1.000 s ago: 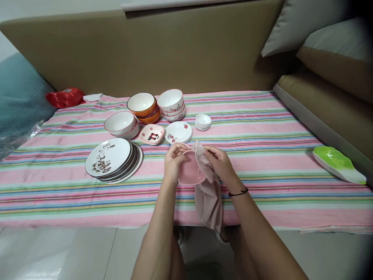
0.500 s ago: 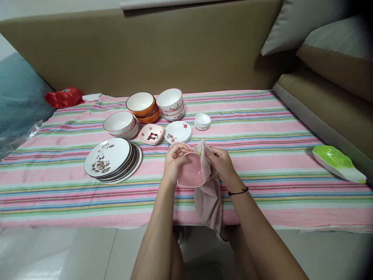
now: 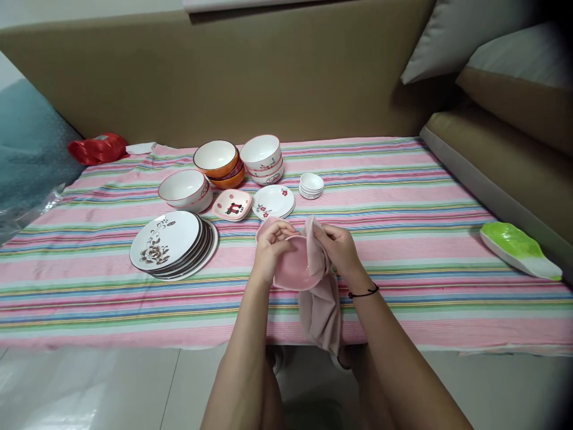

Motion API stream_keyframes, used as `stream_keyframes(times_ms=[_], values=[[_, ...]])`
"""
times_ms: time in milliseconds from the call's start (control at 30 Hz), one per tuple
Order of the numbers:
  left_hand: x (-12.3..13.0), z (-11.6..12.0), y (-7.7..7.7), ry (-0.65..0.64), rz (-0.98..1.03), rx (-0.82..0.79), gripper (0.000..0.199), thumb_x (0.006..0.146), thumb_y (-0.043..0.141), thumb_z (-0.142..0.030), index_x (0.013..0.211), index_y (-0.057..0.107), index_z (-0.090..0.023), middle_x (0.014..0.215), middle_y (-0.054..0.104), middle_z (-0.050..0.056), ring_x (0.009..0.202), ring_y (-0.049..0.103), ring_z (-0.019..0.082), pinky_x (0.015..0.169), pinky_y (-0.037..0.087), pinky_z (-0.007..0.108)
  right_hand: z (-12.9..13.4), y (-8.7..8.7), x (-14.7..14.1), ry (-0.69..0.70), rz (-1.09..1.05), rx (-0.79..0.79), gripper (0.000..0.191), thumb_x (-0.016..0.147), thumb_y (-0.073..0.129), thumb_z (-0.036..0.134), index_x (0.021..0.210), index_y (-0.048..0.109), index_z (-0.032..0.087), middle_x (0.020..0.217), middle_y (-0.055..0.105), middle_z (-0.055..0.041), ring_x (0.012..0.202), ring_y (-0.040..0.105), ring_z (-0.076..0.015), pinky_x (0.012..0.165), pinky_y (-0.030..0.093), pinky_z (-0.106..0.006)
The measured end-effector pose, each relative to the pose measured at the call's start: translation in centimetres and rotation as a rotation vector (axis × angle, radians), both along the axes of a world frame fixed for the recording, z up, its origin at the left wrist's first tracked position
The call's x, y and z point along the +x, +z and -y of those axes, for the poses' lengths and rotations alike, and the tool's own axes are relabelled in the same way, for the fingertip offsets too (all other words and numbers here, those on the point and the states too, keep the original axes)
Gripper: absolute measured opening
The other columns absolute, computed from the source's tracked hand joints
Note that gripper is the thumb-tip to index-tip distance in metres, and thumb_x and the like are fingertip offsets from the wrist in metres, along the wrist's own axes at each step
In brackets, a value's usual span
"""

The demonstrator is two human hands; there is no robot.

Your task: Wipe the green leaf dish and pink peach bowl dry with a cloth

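My left hand (image 3: 271,251) is closed on the left rim of a pink bowl (image 3: 293,269), tilted so its glossy inside faces me. A pale pink cloth (image 3: 323,310) is pinched in my right hand (image 3: 336,248). The cloth covers the bowl's right rim and hangs down towards the front edge. Behind my left hand, part of another pink dish (image 3: 264,227) shows; the rest is hidden. Just beyond lie small white plates with red flowers (image 3: 274,202) and a square pink dish with a cat picture (image 3: 232,204).
Plates with a brown flower (image 3: 165,242) are stacked at left. Behind stand white bowls (image 3: 183,188), orange bowls (image 3: 216,158), more white bowls (image 3: 262,154) and tiny white dishes (image 3: 311,184). A green leaf-shaped dish (image 3: 514,245) lies at right, a red bundle (image 3: 98,149) far left.
The cloth has shifted slightly over the right side of the bowl, hiding a green spot seen earlier. Both hands keep their grips, and the bowl has moved very slightly.
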State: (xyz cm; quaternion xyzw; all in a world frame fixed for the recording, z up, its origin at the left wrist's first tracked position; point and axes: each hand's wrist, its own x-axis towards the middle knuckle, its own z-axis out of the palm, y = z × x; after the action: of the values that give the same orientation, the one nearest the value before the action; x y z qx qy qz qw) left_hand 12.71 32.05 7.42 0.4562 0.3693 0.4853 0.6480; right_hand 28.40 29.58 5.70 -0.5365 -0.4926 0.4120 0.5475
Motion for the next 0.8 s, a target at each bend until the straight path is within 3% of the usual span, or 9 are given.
stream_keyframes(times_ms=[267,467,633,800], values=[[0.0,0.1,0.2,0.03,0.042,-0.07,0.027,0.048,0.064,-0.006,0.072,0.06,-0.018,0.073,0.063,0.0,0.072,0.058,0.014,0.066,0.041,0.023,0.2,0.7,0.6,0.233,-0.246,-0.127,0.027,0.069,0.07,0.042,0.078,0.062,0.018,0.07,0.053,0.0015,0.061,0.044,-0.0112,0.054,0.033,-0.024],[0.3,0.2,0.4,0.205,0.117,-0.103,0.026,0.046,0.063,-0.006,0.069,0.057,-0.017,0.075,0.063,-0.001,0.072,0.057,0.013,0.066,0.041,0.023,0.1,0.4,0.2,0.046,-0.322,-0.144,0.035,0.072,0.067,0.048,0.06,0.054,0.018,0.058,0.044,0.0033,0.055,0.038,-0.0094,0.052,0.03,-0.024],[0.5,-0.1,0.0,0.343,0.225,-0.117,0.025,0.048,0.06,-0.009,0.07,0.053,-0.019,0.074,0.061,-0.003,0.068,0.056,0.012,0.063,0.041,0.024,-0.1,0.0,0.5,0.045,-0.547,-0.183,0.028,0.067,0.073,0.044,0.068,0.061,0.019,0.063,0.051,0.0021,0.061,0.046,-0.0115,0.056,0.036,-0.024],[0.1,-0.3,0.1,0.337,0.261,-0.104,0.026,0.049,0.059,-0.01,0.071,0.052,-0.019,0.082,0.063,-0.001,0.072,0.058,0.014,0.066,0.043,0.026,0.3,0.6,0.2,0.076,-0.55,-0.177,0.026,0.065,0.075,0.04,0.069,0.063,0.018,0.064,0.053,0.0023,0.06,0.045,-0.0103,0.055,0.035,-0.023]])
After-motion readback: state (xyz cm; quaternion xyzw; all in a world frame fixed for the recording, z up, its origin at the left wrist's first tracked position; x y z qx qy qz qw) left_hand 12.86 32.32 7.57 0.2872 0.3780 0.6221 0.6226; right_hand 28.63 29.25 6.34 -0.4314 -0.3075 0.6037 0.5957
